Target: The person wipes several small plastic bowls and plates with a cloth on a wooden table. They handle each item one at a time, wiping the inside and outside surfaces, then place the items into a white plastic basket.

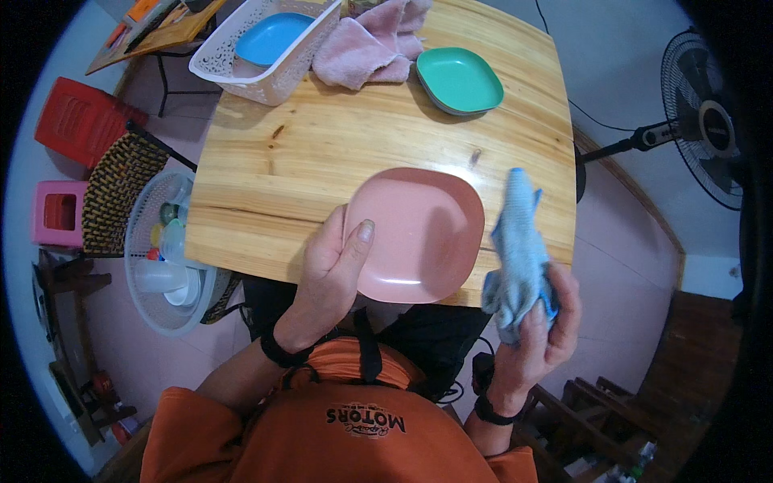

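Observation:
My left hand (332, 265) grips the left rim of a pink square plate (410, 235), thumb on its inner side, over the near edge of the wooden table. To the plate's right, my right hand (546, 326) holds a bunched light-blue cloth (520, 241), apart from the plate. A green square dish (461, 78), seemingly on top of another dish, rests at the back right of the table. Left of it lies a crumpled pink cloth (368, 48). A blue dish (272, 37) sits inside a white plastic basket (266, 87) at the back left.
The wooden table (241, 175) spans the middle. Left of it stand a woven chair (118, 193), a round plastic basket (137, 290) with containers, and red (84, 121) and pink stools (45, 211). A standing fan (703, 124) is at the right.

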### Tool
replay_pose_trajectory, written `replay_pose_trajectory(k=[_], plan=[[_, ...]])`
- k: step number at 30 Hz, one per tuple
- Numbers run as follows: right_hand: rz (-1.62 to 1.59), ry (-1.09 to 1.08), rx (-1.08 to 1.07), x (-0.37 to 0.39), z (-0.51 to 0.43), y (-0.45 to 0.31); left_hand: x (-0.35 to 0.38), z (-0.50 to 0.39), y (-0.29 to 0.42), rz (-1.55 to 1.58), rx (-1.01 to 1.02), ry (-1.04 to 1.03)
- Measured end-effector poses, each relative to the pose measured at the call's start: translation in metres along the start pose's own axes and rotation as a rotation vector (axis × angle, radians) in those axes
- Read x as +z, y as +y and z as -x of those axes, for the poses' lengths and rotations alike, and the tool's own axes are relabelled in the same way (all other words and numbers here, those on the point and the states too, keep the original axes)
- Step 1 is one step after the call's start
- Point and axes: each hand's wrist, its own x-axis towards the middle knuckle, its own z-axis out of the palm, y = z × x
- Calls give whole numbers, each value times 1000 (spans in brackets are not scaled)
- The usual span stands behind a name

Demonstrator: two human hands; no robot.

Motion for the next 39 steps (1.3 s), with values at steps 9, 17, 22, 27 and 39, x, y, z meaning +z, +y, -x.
replay_pose_trajectory(k=[9,17,22,27,39], plan=[[-347,-197,640,37,18,14,17,10,1,-206,182,59],[-399,-225,670,36,10,26,5,9,16,-493,198,-176],[-241,-278,566,31,5,34,0,8,22,-532,78,-264],[-145,-298,522,24,-3,42,-11,10,14,-498,-45,-393],[-298,-115,614,48,-5,69,8,13,-30,-499,340,-128]])
